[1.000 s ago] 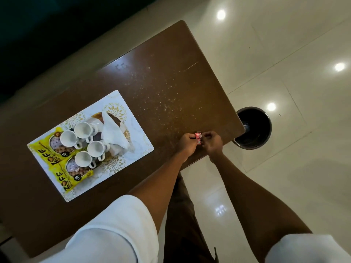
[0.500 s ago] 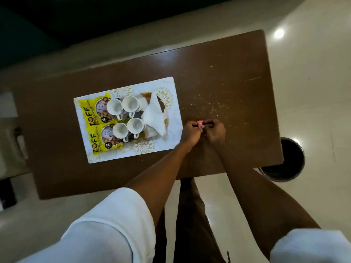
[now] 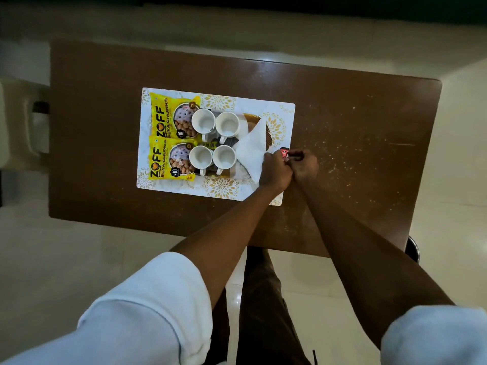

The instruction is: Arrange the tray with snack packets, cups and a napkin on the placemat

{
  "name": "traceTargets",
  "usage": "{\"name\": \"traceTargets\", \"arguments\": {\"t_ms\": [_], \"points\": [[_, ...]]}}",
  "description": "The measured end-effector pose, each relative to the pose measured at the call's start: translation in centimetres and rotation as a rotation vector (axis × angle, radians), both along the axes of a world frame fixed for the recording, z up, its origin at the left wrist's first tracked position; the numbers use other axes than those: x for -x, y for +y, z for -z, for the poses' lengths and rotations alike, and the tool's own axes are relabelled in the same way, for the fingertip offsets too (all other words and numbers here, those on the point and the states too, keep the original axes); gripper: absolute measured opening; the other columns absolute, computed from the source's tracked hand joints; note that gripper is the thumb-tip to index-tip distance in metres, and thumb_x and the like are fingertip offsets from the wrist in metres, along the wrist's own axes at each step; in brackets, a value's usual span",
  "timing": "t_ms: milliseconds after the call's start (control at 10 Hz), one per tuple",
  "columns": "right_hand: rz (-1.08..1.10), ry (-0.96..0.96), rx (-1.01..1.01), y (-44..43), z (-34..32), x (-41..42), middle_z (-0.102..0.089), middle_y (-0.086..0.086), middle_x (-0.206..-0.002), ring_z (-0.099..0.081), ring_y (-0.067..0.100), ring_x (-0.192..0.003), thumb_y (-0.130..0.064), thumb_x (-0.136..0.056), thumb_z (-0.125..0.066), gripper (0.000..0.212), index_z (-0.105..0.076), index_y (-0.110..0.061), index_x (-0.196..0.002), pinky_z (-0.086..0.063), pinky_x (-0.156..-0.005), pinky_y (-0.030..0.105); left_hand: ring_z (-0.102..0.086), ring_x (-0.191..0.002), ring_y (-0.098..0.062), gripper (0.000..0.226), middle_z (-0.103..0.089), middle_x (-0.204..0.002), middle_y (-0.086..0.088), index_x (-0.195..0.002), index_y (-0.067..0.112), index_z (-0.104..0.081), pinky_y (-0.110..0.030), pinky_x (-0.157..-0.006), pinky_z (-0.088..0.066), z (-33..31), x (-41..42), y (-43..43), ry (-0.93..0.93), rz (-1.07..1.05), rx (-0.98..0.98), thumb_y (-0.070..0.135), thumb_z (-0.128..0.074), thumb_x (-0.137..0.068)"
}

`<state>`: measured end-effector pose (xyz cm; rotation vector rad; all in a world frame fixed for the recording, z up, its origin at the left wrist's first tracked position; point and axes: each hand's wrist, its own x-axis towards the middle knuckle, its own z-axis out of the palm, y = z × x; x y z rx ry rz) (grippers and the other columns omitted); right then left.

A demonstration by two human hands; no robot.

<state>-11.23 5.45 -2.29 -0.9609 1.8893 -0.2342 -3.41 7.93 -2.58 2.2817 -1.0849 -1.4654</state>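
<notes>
A white placemat [image 3: 286, 109] with gold flowers lies on the brown table [image 3: 355, 143]. On it sits a brown tray [image 3: 251, 117], mostly covered. Two yellow snack packets [image 3: 164, 119] lie at its left, several white cups [image 3: 203, 121] stand in the middle, and a folded white napkin [image 3: 250, 151] leans at the right. My left hand [image 3: 274, 169] and my right hand [image 3: 305, 165] meet over the placemat's right edge. Both pinch a small red sachet [image 3: 284, 153] between them.
Pale crumbs or specks are scattered over the table's right half. A dark round bin [image 3: 412, 250] peeks out under the table's right front corner. A pale chair [image 3: 23, 127] stands at the far left. Glossy tiled floor surrounds the table.
The view has swung so the table sits squarer. Both hands, still holding the red sachet, have moved left from the bare table to the placemat's right edge beside the napkin.
</notes>
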Motion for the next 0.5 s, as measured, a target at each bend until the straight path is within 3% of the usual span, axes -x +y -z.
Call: {"name": "traceTargets", "arguments": {"t_ms": [200,300,500], "points": [[-0.012,0.005,-0.002,0.0,0.3,-0.3,-0.074,0.015,-0.12,-0.07,0.023,-0.107,0.004,-0.092,-0.065,0.031,-0.07,-0.002,-0.123,-0.047,-0.071,0.015,-0.062,-0.114,-0.036,0.032,-0.055,-0.129,-0.019,-0.133,0.008,-0.061,-0.045,-0.105,-0.053,0.1,-0.4,0.2,0.012,0.017,0.002,0.017,-0.051,-0.105],[-0.005,0.002,-0.015,0.2,0.3,-0.7,-0.074,0.014,-0.118,-0.065,0.014,-0.096,0.004,-0.092,-0.066,0.032,-0.07,-0.002,-0.123,-0.043,-0.063,0.008,-0.062,-0.114,-0.033,0.032,-0.055,-0.13,-0.019,-0.134,0.008,-0.06,-0.041,-0.104,-0.055,-0.3,-0.8,0.1,0.019,0.043,-0.007,0.018,-0.053,-0.105],[0.063,-0.018,-0.013,1.0,0.1,-0.6,-0.074,0.013,-0.118,-0.068,0.018,-0.094,-0.002,-0.094,-0.069,0.027,-0.068,-0.005,-0.121,-0.049,-0.064,0.017,-0.061,-0.121,-0.033,0.046,-0.052,-0.136,-0.018,-0.143,0.009,-0.05,-0.04,-0.104,-0.054,-1.0,-1.4,0.3,-0.001,0.034,-0.037,0.025,-0.062,-0.102]]}}
